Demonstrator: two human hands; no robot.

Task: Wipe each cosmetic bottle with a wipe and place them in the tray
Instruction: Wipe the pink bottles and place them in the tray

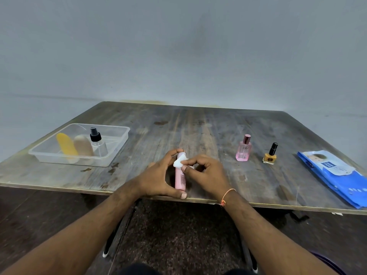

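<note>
Cosmetic bottles, six by my count, sit on a worn grey wooden table (198, 132). Largest is the clear plastic tray (49, 155) near the left edge, holding three: a yellow tube (66, 146) and a beige tube (83, 145) lying down, and a clear spray bottle with a black pump (98, 144) standing upright. By the right edge lies one blue pack of wipes (335, 175). Near the front edge my left hand (156, 179) grips the slim pink bottle (180, 181), thumb at its base, fingers curled over its top. My right hand (206, 173) pinches a small white wipe (179, 162) against the bottle's upper part. Between my hands and the pack stand a pink glass perfume bottle (243, 149) and, smallest, a yellow nail polish bottle with a black cap (270, 155), well apart. The table's far half is open.
</note>
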